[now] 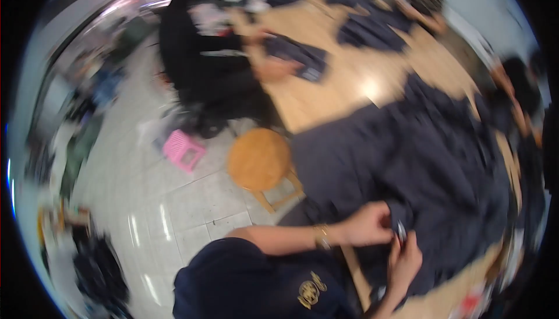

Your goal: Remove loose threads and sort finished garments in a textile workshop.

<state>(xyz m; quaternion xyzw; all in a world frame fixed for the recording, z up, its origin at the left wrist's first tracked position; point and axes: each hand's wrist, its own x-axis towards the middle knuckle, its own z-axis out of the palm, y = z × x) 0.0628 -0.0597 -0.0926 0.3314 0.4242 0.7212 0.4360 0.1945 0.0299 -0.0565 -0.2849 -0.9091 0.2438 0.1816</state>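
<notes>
A large dark navy garment (419,162) lies spread over a wooden table (349,80). My left hand (367,224), with a gold bracelet at the wrist, pinches the garment's near edge. My right hand (404,261) comes up from below and grips the same edge beside it, near a small shiny part that is too blurred to identify. The whole picture is motion-blurred.
A round wooden stool (259,159) stands left of the table, with a pink plastic stool (183,150) beyond it on the tiled floor. A person in black (204,57) handles a dark garment (297,54) at the far end. Other people work along the right edge (518,98). More dark garments (370,31) lie further up.
</notes>
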